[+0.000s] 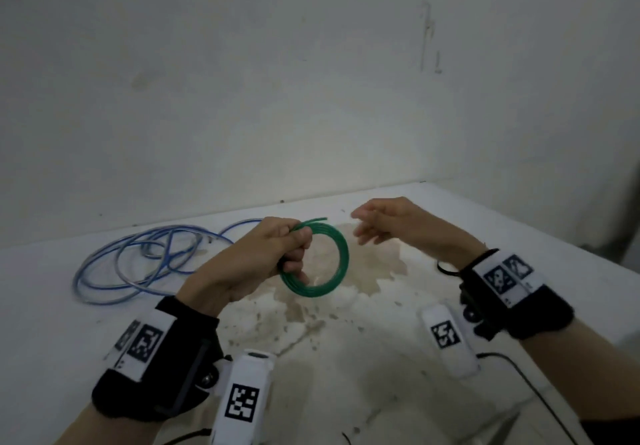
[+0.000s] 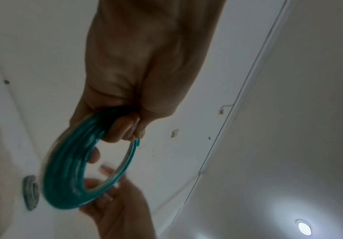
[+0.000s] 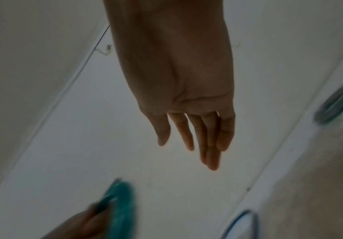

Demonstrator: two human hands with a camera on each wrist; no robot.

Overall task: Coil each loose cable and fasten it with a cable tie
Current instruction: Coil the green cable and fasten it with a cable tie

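Observation:
My left hand [image 1: 277,254] grips a green cable [image 1: 341,261] wound into a tight round coil, held upright above the table's middle. A short free end sticks out at the coil's top. In the left wrist view the fingers [image 2: 125,127] curl round the coil [image 2: 64,177]. My right hand [image 1: 384,223] hovers just right of the coil with relaxed fingers and holds nothing; the right wrist view shows its fingers [image 3: 207,137] straight, with the green coil [image 3: 121,207] blurred below. A loose blue cable [image 1: 138,264] lies in wide loops on the table at the left.
The white table [image 1: 519,236] is stained brown in its middle and meets a white wall at the back. A thin black wire [image 1: 530,385] runs along the front right. A grey coiled thing [image 2: 31,192] lies on the table, blurred.

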